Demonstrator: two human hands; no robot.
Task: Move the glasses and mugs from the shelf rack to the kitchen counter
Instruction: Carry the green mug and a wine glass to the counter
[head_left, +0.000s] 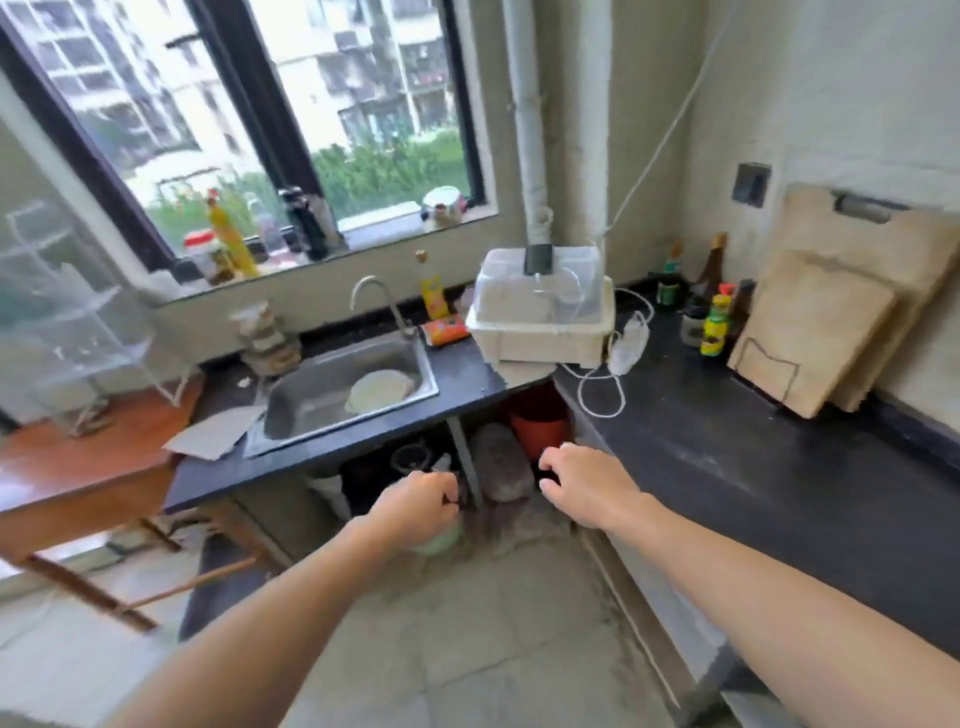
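Left hand: the left hand (415, 504) was curled above a pale green thing (441, 538); whether it gripped it, or whether that was a mug, could not be told.
Right hand: the right hand (582, 483) was loosely curled and held nothing, just off the kitchen counter (753, 467).
Shelf rack: the shelf rack (78, 322) stood far left on a wooden table (78, 467), too blurred to show glasses or mugs.
Risk: a fast swing probably risked a slipped hold; the white cable (597, 395) on the counter's far end could tip anything set on it.
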